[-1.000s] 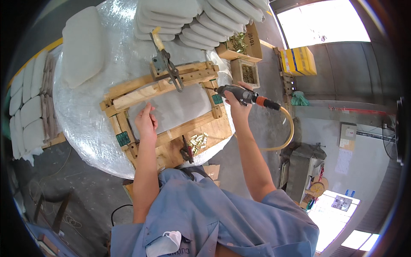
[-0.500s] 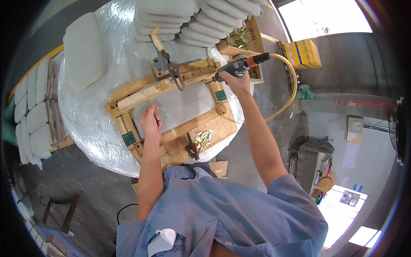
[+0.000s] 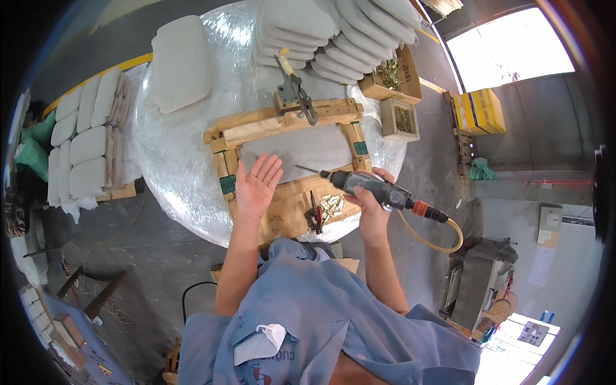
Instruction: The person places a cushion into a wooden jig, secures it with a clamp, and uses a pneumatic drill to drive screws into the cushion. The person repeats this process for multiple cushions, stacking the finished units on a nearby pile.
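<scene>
My right hand (image 3: 371, 204) is wrapped round a dark grey air drill (image 3: 375, 190) with an orange ring and a yellow hose. Its thin bit points left, above the near side of a wooden jig (image 3: 301, 186). My left hand (image 3: 258, 186) is open, palm up with fingers spread, over the jig's left part, and holds nothing. A grey panel (image 3: 305, 149) lies inside the jig. Along the far side runs a pale wooden bar (image 3: 256, 130) under a toggle clamp (image 3: 295, 93) with a yellow handle. Small brass-coloured fittings (image 3: 332, 206) lie in a pile beside a small red-handled clamp (image 3: 314, 213).
The jig rests on a round table wrapped in clear film (image 3: 170, 163). Stacked grey cushions (image 3: 292, 29) stand at the back, and another cushion (image 3: 183, 64) lies at left. Boxes of metal fittings (image 3: 399, 120) sit far right. More cushions (image 3: 83, 144) are piled at left.
My right hand has brought the drill from the jig's far right corner nearer to me, its bit now pointing left. My left hand has opened and turned palm up. The whole view has shifted.
</scene>
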A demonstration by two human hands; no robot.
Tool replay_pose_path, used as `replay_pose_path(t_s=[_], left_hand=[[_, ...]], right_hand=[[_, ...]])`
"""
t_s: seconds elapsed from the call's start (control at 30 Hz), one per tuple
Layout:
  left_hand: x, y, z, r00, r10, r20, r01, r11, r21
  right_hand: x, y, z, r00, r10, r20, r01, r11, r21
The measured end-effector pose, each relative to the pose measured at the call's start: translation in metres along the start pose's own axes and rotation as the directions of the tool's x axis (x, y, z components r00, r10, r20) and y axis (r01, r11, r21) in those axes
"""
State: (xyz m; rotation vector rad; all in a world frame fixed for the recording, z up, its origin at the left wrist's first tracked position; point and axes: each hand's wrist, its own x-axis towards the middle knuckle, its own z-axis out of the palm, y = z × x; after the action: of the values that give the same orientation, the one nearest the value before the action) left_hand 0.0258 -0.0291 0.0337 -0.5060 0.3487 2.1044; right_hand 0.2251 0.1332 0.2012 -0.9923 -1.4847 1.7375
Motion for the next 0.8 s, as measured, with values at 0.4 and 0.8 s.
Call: replay_pose_path(t_s=[0.4,0.8], left_hand=[[-0.057,-0.014,0.015,0.995,-0.027,0.101,-0.001,0.963,0.269],[-0.060,-0.024,-0.039,0.981,-0.191,0.030,0.171,0.930,0.324]], right_hand=[[-0.087,-0.005,0.008,1.000,-0.018,0.022,0.015,0.991,0.136],[-0.096,-0.004,-0.002,0.998,0.002,0.063,-0.010,0.991,0.130]])
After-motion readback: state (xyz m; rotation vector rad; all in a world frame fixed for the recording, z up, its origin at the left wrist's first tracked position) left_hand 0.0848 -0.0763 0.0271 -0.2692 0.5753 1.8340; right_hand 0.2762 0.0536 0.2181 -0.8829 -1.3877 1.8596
